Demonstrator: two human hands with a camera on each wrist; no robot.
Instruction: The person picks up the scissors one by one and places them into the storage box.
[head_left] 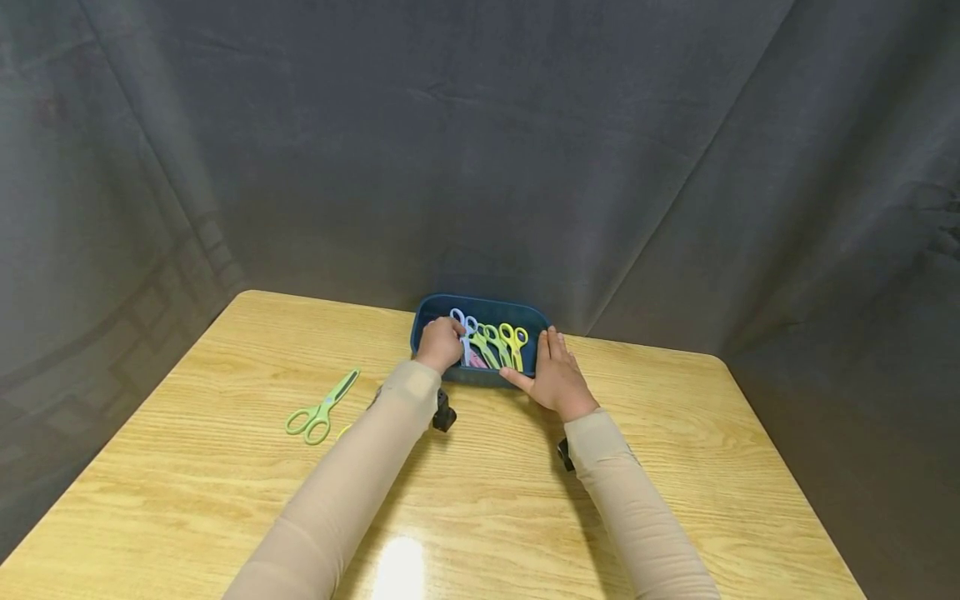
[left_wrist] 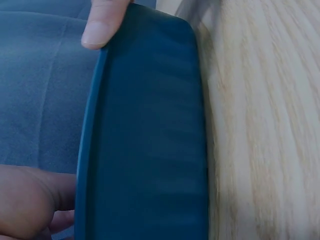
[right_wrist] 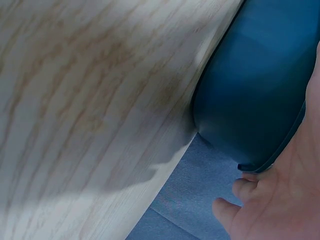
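Observation:
A dark blue plastic bin [head_left: 480,377] stands near the back edge of the table and holds several scissors. My left hand [head_left: 441,343] reaches over the front rim into its left part, fingers bent, right beside light blue scissors [head_left: 470,326]. The bin wall hides those fingertips in the left wrist view, so I cannot tell whether they grip anything. My right hand [head_left: 557,379] rests at the front right corner, thumb on the rim and fingers extended along the right side. Inside, green scissors [head_left: 492,336] and yellow scissors [head_left: 514,337] lie with handles toward the back.
Light green scissors [head_left: 318,417] lie on the wooden table [head_left: 480,517], left of the bin. A bit of something yellow [head_left: 343,432] peeks out beside my left sleeve. Behind the bin hangs a dark grey curtain [head_left: 480,167].

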